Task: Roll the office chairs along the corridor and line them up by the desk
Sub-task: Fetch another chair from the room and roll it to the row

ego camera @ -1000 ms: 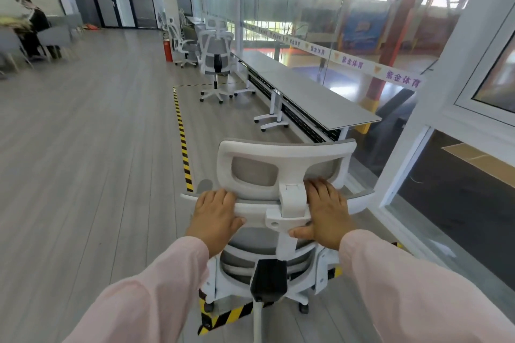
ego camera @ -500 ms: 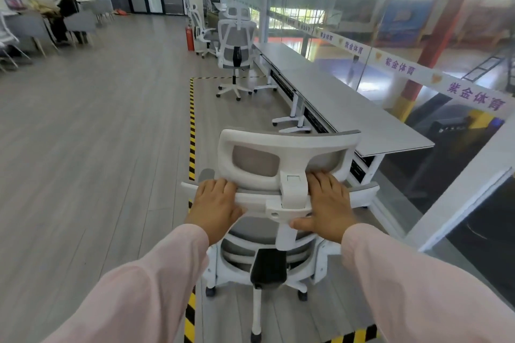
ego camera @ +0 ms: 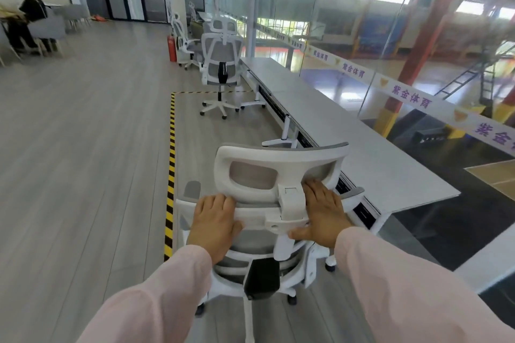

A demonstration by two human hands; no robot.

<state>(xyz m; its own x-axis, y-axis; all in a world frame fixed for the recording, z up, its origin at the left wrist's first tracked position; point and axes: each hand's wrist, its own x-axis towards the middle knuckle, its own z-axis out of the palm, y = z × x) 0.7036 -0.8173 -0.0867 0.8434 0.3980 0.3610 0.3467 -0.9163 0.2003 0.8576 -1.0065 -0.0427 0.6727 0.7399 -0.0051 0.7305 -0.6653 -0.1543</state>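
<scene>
As my left hand (ego camera: 214, 224) and right hand (ego camera: 324, 214) grip the back rail of the office chair (ego camera: 289, 200), it stands by the near corner of the desk (ego camera: 348, 145). A second chair (ego camera: 221, 64) sits near the desk's far end, so I judge the lining-up partly done.

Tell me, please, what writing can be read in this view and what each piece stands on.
"紫金体育": purple, on the white strip along the glass wall, repeated several times.
"紫金": same strip at the right edge, cut off by the frame.
Farther repeats on the strip: too small to read.
Office chair and desk: no writing shows.
</scene>
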